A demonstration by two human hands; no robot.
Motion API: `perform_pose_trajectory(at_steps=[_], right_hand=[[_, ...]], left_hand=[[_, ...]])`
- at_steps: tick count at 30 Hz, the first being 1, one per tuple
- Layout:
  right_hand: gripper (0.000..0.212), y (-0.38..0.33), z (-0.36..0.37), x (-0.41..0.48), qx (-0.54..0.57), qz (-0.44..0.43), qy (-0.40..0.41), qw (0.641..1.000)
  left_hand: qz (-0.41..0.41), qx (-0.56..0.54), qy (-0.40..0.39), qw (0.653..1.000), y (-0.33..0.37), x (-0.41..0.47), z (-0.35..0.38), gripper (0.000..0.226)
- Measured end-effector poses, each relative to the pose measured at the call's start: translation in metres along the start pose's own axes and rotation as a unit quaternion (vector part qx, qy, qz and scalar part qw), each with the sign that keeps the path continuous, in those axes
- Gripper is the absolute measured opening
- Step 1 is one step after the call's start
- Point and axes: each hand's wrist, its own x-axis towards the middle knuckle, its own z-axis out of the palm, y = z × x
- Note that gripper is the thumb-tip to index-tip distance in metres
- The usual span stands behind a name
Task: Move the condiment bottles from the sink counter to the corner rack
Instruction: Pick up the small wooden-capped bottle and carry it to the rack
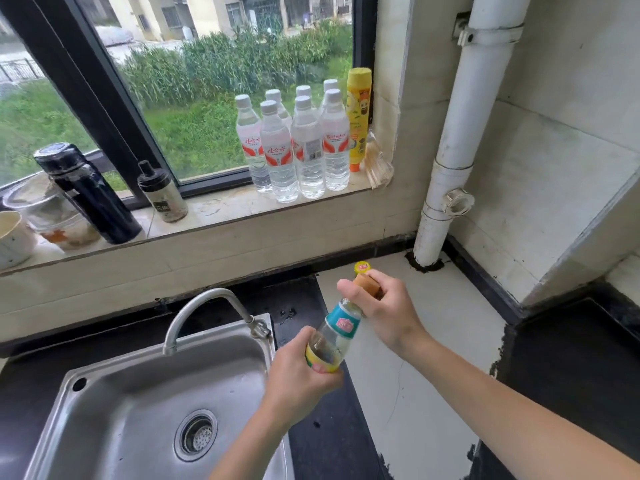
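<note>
Item: condiment bottle (337, 336), tilted, held above the counter (426, 341) just right of the sink (138, 410). Left hand (298, 372) wrapped around its base; right hand (384, 306) closed over neck and cap. Step: carrying. Next, likely: find the corner rack, not in view, and set it upright.

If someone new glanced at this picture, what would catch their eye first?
Probably the tilted bottle at centre, with the left hand round its base and the right hand at its neck, beside the sink. Next, the water bottles clustered on the windowsill, by a tall yellow bottle.
</note>
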Motion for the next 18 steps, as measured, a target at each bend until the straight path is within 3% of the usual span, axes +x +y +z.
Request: perform_pose_trajectory(at_steps=[4, 10, 15, 18], right_hand=[[0.039, 0.007, -0.001, -0.010, 0.165, 0.064, 0.037, 0.984], [0.033, -0.010, -0.001, -0.014, 0.189, 0.026, 0.138, 0.972], [0.029, -0.029, -0.003, -0.021, 0.247, 0.021, 0.169, 0.954], [0.026, -0.027, 0.007, -0.035, 0.198, 0.018, 0.154, 0.968]], left_hand=[[-0.002, 0.016, -0.032, 0.999, 0.005, 0.000, 0.014, 0.028], [0.035, -0.009, -0.100, 0.994, 0.006, -0.011, 0.027, 0.068], [0.015, -0.044, -0.106, 0.993, -0.014, -0.025, 0.021, 0.036], [0.021, -0.082, -0.139, 0.987, -0.019, -0.026, 0.009, 0.031]])
